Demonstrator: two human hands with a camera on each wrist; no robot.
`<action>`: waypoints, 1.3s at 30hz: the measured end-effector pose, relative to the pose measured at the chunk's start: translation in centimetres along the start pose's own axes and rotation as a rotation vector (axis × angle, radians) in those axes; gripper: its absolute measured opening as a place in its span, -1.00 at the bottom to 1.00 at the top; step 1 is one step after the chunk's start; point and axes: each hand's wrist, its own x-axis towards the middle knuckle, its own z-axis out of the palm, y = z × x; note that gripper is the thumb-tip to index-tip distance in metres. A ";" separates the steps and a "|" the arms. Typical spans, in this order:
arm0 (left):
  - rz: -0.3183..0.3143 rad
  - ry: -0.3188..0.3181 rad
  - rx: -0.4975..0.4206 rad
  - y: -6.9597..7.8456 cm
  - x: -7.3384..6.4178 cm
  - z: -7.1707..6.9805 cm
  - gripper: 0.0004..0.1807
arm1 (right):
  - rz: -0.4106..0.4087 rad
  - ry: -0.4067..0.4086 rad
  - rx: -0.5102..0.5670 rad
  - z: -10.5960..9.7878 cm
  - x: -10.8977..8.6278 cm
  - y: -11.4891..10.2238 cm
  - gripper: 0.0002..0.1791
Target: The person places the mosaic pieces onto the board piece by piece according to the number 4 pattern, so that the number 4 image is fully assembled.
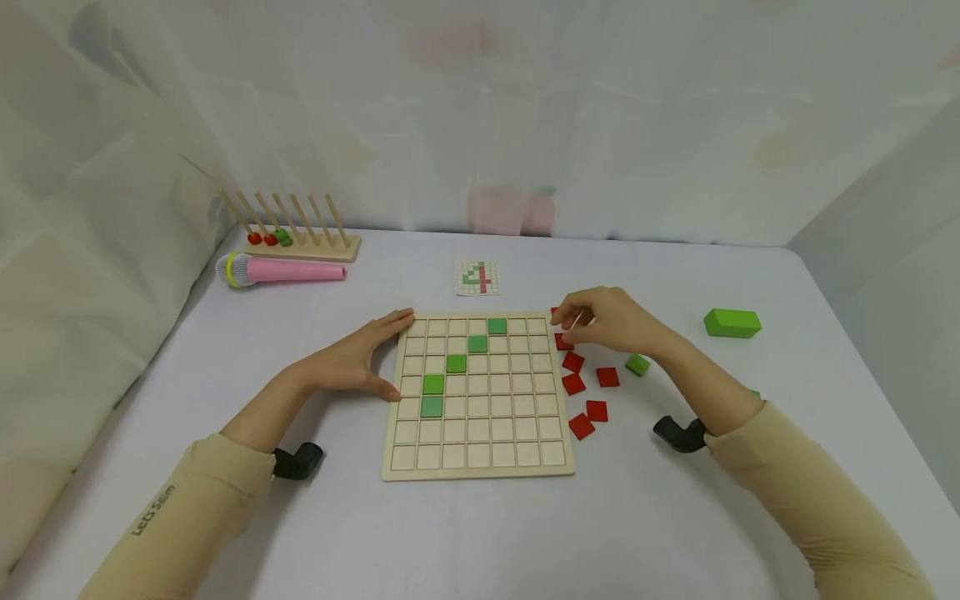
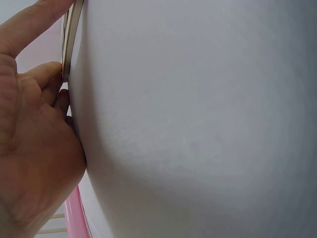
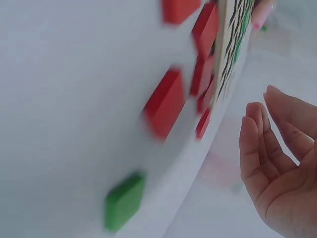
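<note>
A square wooden grid board lies in the middle of the table. Several green tiles fill cells on it, stepping down from the top edge toward the left. My left hand rests along the board's left side, fingers at the top corner and thumb lower on the edge. In the left wrist view, the fingers of that hand meet the board's side. My right hand hovers over red tiles at the board's right edge. In the right wrist view, no tile shows between its bent fingers and thumb.
Behind the board lies a small pattern card. A pink microphone and a pegged wooden rack stand at the back left. To the right are a loose green tile and a green block. Black wrist-camera mounts hang by each sleeve.
</note>
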 end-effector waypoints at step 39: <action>0.007 0.002 0.005 -0.1 0.0 -0.1 0.36 | 0.168 -0.190 -0.074 -2.8 -5.4 6.7 -0.71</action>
